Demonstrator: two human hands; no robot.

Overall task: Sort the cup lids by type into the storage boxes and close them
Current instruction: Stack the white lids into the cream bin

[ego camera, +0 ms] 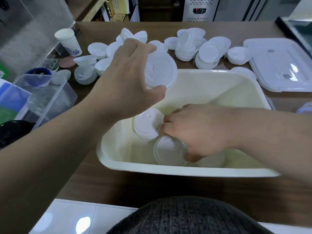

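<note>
Cup lids are sorted at a wooden bench point(135, 188). The person's left grip point(130, 71) is clamped, fingers and thumb, around a short stack point(160, 71) of white lids held above the cream box point(185, 171), apparently ready to go in next. Down inside the box, the right grip point(199, 130) is closed round a second stack point(170, 152) lying on its side near the front wall, just beside a third stack point(146, 124). Laying them sideways looks meant to pack like lids in rows. More lids point(209, 51) sit in heaps along the far side of the bench, seemingly not yet boxed. The cover point(278, 65) lies flat at the right, off the opening, which leaves both hands room to work. A clear box point(50, 98) at the left holds what seem to be clear lids, probably a type kept apart. A paper cup point(69, 42) stands beyond it.
</note>
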